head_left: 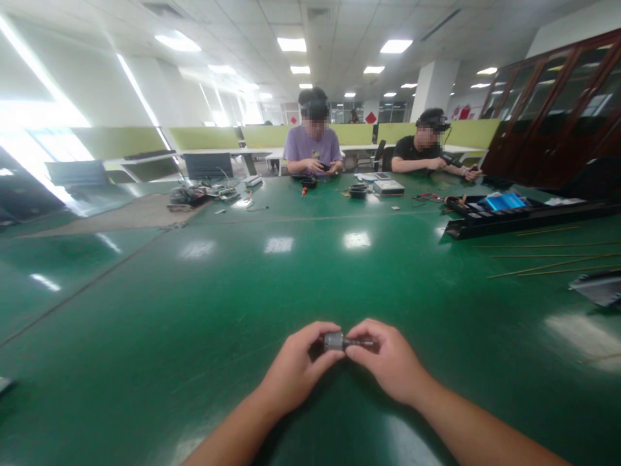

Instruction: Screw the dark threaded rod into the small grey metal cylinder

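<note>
Just above the green tabletop, a small grey metal cylinder with a thin dark shaft [334, 341], which looks like a small motor, lies level between my two hands. My left hand [301, 366] is closed on the thick grey body at its left, thumb below and fingers above. With thumb and fingertips, my right hand [388, 359] pinches the narrow shaft on the right side. The fingertips of both hands nearly meet at the middle of the part. Part of the shaft is hidden by the right fingers.
The wide green table [233, 278] stretches ahead. A black tray with a blue pack [505, 201] and several thin rods [553, 257] lie at right. Electronic parts [194, 194] are piled at far left. Two people [314, 142] sit across, handling small items.
</note>
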A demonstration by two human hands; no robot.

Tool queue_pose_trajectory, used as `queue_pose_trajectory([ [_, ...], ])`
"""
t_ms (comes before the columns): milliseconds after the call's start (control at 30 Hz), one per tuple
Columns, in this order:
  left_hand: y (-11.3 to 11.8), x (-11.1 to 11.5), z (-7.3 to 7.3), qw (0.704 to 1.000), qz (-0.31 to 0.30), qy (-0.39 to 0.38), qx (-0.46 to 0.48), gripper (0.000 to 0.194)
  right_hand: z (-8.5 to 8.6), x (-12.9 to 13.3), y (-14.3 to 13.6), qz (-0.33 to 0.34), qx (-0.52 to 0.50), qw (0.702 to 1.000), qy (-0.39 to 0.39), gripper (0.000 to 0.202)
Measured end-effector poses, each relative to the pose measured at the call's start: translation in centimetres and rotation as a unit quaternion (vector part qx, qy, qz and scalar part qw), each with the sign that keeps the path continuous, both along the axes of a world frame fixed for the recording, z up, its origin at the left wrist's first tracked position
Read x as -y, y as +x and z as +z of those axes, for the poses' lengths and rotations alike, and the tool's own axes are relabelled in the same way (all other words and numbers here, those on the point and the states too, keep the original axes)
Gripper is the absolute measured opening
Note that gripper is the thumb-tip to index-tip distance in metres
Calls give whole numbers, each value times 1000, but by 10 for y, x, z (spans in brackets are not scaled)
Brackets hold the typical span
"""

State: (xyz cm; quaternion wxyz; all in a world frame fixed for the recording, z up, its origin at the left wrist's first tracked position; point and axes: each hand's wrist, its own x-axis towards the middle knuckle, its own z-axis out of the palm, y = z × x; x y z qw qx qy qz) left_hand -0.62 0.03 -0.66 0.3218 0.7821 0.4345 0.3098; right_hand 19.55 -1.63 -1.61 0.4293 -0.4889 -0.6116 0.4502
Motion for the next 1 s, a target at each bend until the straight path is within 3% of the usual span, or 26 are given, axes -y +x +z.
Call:
queue_pose_trajectory([
  [367,-1,1,0,1000,0,19,-15,27,0,3,-2,8,-20,1000,-10,10],
  [667,-2,1,-2,996,0,81,-33,28,-1,3,-2,7,-25,1000,-9,9],
  [1000,-2,2,-3,997,9,75,-30,28,1,3,-1,3,-19,1000,-6,9],
])
